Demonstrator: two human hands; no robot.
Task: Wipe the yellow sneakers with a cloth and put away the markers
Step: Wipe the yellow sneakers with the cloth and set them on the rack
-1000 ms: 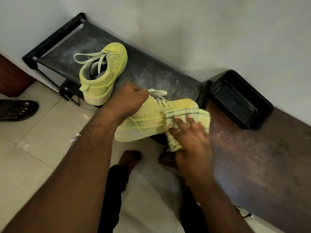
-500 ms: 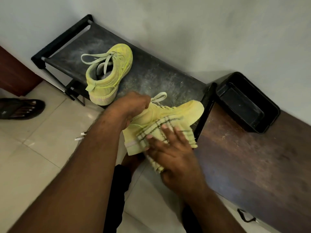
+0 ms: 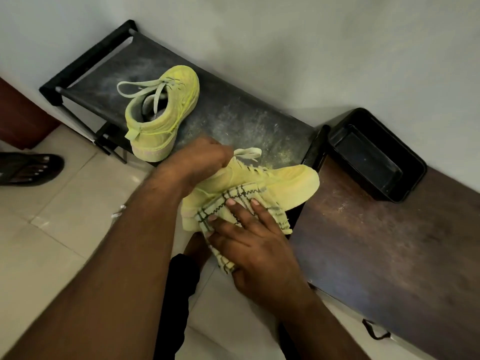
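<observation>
My left hand (image 3: 200, 162) grips a yellow sneaker (image 3: 291, 183) at its collar and holds it tilted over the front edge of the black rack (image 3: 233, 120). With fingers spread, my right hand (image 3: 254, 245) presses a yellow checked cloth (image 3: 233, 201) against the side of that sneaker near the heel. The cloth hangs down under my palm. A second yellow sneaker (image 3: 166, 113) stands on the rack's dusty top, heel toward me, laces loose. No markers can be made out for certain.
A black plastic tray (image 3: 376, 157) sits on the brown wooden bench (image 3: 376, 242) against the white wall. Small pale objects (image 3: 118, 211) lie on the tiled floor by my left arm. Another person's sandalled foot (image 3: 28, 167) is at the left. My own foot is below the sneaker.
My right hand has slid the cloth along the sneaker's side from the toe toward the heel. The held sneaker has tipped so its toe points more to the right.
</observation>
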